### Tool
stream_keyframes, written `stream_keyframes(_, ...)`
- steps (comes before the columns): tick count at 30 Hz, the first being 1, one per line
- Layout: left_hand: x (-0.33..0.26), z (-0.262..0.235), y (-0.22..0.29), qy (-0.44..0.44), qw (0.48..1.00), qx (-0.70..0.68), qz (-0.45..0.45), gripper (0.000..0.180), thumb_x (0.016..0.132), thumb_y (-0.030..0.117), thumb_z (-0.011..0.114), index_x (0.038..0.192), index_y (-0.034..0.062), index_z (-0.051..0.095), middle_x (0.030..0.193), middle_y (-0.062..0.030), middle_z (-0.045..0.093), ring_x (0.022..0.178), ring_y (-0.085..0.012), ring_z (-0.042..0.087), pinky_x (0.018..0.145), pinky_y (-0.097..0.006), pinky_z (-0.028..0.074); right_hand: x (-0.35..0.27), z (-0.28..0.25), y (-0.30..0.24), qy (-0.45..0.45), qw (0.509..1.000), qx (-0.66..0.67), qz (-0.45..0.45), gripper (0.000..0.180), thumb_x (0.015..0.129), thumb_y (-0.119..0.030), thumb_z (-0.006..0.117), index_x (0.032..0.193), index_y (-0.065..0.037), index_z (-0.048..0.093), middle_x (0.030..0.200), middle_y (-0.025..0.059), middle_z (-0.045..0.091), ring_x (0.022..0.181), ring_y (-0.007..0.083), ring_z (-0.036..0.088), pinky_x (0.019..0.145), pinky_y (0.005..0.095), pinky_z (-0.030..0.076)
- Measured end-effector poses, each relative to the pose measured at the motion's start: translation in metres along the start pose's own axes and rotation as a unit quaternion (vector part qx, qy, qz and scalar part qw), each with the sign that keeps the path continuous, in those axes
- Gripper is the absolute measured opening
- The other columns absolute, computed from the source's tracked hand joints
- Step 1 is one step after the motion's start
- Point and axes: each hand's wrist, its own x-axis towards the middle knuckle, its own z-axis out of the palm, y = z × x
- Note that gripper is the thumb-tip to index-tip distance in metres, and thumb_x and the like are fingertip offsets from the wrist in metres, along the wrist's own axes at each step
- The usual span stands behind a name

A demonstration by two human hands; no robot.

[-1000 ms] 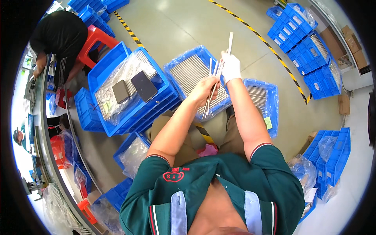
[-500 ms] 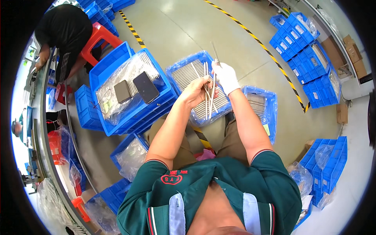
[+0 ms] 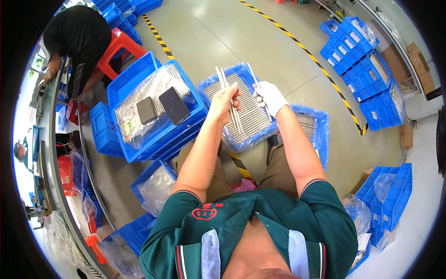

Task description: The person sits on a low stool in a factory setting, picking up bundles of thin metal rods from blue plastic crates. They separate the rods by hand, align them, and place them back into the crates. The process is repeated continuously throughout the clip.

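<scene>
My bare left hand (image 3: pixel 225 103) is closed round a few slim metal rods (image 3: pixel 221 76), which stick out above and below the fist. In my right hand (image 3: pixel 270 97), which wears a white glove, a single metal rod (image 3: pixel 252 74) is gripped at a slant. Both hands are over a blue crate (image 3: pixel 203 87) lined with clear plastic. Rows of similar metal rods (image 3: pixel 248 116) lie side by side in it. A second lined blue crate (image 3: pixel 323 122), also holding rods, stands to the right, partly behind my right forearm.
Stacked blue crates (image 3: pixel 197 118) stand left, with a black phone (image 3: pixel 173 104) and a dark flat case (image 3: pixel 146 109) on plastic-covered rods. A person in black (image 3: pixel 76 35) bends by a red stool (image 3: pixel 121 46). More crates (image 3: pixel 367 69) are stacked at right.
My hands have moved apart. The rods that were crossed between them are now split, several upright in my left hand and one in my right.
</scene>
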Motion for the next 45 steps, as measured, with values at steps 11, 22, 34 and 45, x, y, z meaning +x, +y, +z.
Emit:
stream_keyframes(11, 0.014, -0.028, 0.031, 0.111, 0.976, -0.149, 0.109, 0.032, 0.093, 0.034, 0.055, 0.087, 0.0027, 0.054, 0.066, -0.0001, 0.040, 0.052, -0.0088, 0.040, 0.043, -0.024, 0.037, -0.065, 0.036, -0.016, -0.121, 0.991, 0.051, -0.015, 0.030, 0.093, -0.009, 0.050, 0.121, -0.002, 0.056, 0.069, -0.0050, 0.047, 0.054, 0.0027, 0.039, 0.048, 0.0187, 0.031)
stream_keyframes(22, 0.017, -0.021, 0.024, 0.060, 0.978, -0.180, 0.085, 0.031, 0.093, 0.033, 0.054, 0.090, 0.0020, 0.055, 0.067, -0.0005, 0.042, 0.051, -0.0091, 0.041, 0.045, -0.025, 0.038, -0.061, 0.037, -0.006, -0.092, 0.993, -0.005, -0.076, 0.031, 0.092, -0.010, 0.050, 0.120, 0.001, 0.056, 0.068, -0.0030, 0.049, 0.056, 0.0038, 0.043, 0.051, 0.0203, 0.036)
stream_keyframes(34, 0.001, 0.009, 0.005, -0.004, 0.998, -0.045, 0.050, 0.026, 0.093, 0.029, 0.053, 0.089, 0.0032, 0.056, 0.064, 0.0020, 0.041, 0.052, -0.0069, 0.038, 0.046, -0.021, 0.034, -0.052, 0.044, -0.003, 0.002, 0.997, 0.065, -0.043, 0.011, 0.089, -0.013, 0.058, 0.086, -0.002, 0.058, 0.061, -0.0013, 0.051, 0.048, 0.0054, 0.044, 0.044, 0.0215, 0.034)
stream_keyframes(45, -0.010, 0.030, -0.020, 0.009, 0.999, 0.042, 0.033, 0.022, 0.094, 0.027, 0.052, 0.089, 0.0077, 0.062, 0.064, 0.0062, 0.046, 0.049, -0.0036, 0.036, 0.043, -0.019, 0.029, -0.040, 0.039, -0.004, -0.030, 0.957, 0.275, 0.090, 0.027, 0.092, -0.032, 0.055, 0.074, -0.012, 0.052, 0.054, -0.0002, 0.048, 0.037, 0.0097, 0.037, 0.033, 0.0242, 0.025)
